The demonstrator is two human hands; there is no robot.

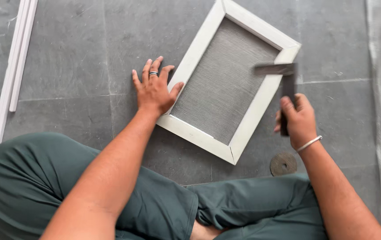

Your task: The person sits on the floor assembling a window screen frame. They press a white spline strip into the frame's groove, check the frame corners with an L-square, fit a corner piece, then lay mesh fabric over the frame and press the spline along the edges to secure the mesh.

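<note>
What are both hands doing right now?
Left hand: open, flat on the floor, thumb touching the frame.
Right hand: closed on a hammer, its head above the frame's right side.

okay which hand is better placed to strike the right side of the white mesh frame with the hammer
Right, most likely. The right hand already grips the hammer, whose blurred head hangs over the white frame at its right rail. The left hand lies flat, fingers spread, against the frame's left edge, steadying it.
</note>
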